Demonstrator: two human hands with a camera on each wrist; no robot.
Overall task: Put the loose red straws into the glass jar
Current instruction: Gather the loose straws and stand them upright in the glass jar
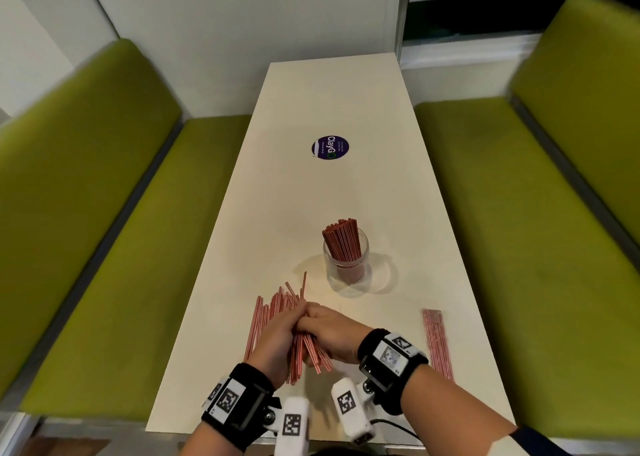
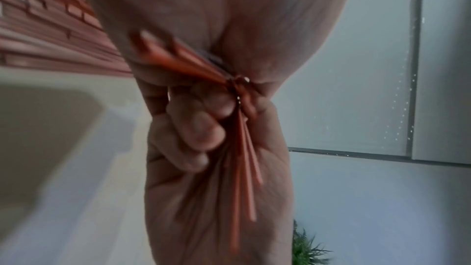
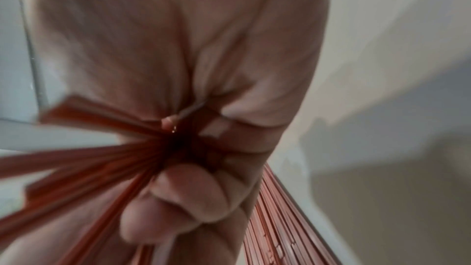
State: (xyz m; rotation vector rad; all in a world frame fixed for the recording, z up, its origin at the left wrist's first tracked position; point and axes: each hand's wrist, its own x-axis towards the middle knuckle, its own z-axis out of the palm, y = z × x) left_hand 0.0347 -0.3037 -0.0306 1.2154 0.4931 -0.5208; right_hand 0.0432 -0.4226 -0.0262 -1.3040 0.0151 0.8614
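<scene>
Both my hands are closed round one bundle of thin red-and-white striped straws (image 1: 300, 343). My left hand (image 1: 273, 343) curls its fingers (image 2: 201, 132) over the bundle's middle; my right hand (image 1: 332, 334) clamps it from the other side, fingers (image 3: 188, 192) wrapped tight. The bundle's long axis runs from the near edge of the cream tabletop (image 1: 346, 102) toward the far edge, ends splayed and uneven. More loose straws (image 1: 266, 312) lie flat just left of my hands. The clear glass jar (image 1: 346, 265), already holding upright straws, stands ahead and slightly right, nearer my right hand. A packet of straws (image 1: 438, 343) lies near the right edge.
</scene>
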